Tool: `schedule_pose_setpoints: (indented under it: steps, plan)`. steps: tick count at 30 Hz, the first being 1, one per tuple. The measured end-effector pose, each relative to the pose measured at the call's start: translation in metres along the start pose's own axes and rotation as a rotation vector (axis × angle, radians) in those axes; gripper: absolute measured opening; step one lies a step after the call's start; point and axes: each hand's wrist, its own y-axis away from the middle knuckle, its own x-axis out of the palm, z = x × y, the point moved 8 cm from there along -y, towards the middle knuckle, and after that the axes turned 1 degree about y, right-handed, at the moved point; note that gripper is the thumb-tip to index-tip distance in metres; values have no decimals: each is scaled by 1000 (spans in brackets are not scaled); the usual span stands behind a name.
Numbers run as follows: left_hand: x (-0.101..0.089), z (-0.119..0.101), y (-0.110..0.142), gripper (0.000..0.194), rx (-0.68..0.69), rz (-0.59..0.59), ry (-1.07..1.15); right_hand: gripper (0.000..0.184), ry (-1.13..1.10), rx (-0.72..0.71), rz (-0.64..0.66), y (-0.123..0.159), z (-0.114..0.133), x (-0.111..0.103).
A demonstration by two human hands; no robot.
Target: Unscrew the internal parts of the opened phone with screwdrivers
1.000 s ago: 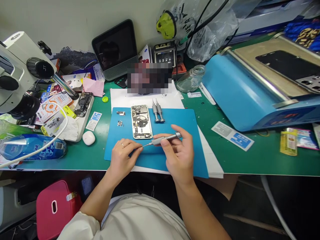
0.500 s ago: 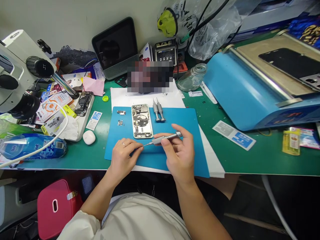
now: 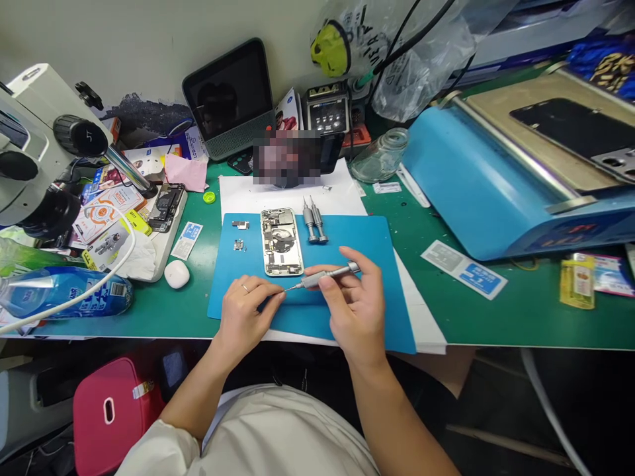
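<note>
A grey precision screwdriver [image 3: 317,278] lies slantwise across my right hand [image 3: 358,304], held between thumb and fingers, with the index finger bent up near its cap. My left hand [image 3: 251,309], wearing a ring, pinches at the thin tip of the same screwdriver. Just beyond my hands an opened phone [image 3: 282,242], its inner parts bare, lies on a blue mat [image 3: 342,238]. To its right rest two more grey screwdrivers [image 3: 313,220], side by side. Left of the phone are a small metal part [image 3: 241,225] and a cluster of tiny pieces [image 3: 239,245], too small to tell.
A microscope [image 3: 74,132] stands at the left, near a blue bottle [image 3: 94,291] and a white earbud case [image 3: 176,274]. At the back are a smart display [image 3: 231,99] and a glass jar [image 3: 381,155]. A blue machine [image 3: 476,198] bearing a phone panel occupies the right.
</note>
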Motion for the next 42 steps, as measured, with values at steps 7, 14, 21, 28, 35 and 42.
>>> schedule_pose_setpoints:
  steps: [7, 14, 21, 28, 35, 42]
  plan:
    - [1, 1, 0, 7, -8, 3, -6, 42, -5, -18, 4, -2, 1, 0]
    - [1, -1, 0, 8, -2, 3, -11, 42, -1, -11, 2, -1, 1, 0]
    - [1, 1, 1, 9, 0, -8, -14, 42, 2, 0, -15, -1, 0, -1]
    - [1, 1, 1, 10, -2, -7, -18, 44, 11, -5, -57, 1, -2, -6]
    - [0, 0, 1, 9, 12, -7, -23, 46, 7, -19, -86, 0, 0, -9]
    - [1, 0, 1, 12, -1, -1, -18, 47, 7, -19, -96, 1, -2, -9]
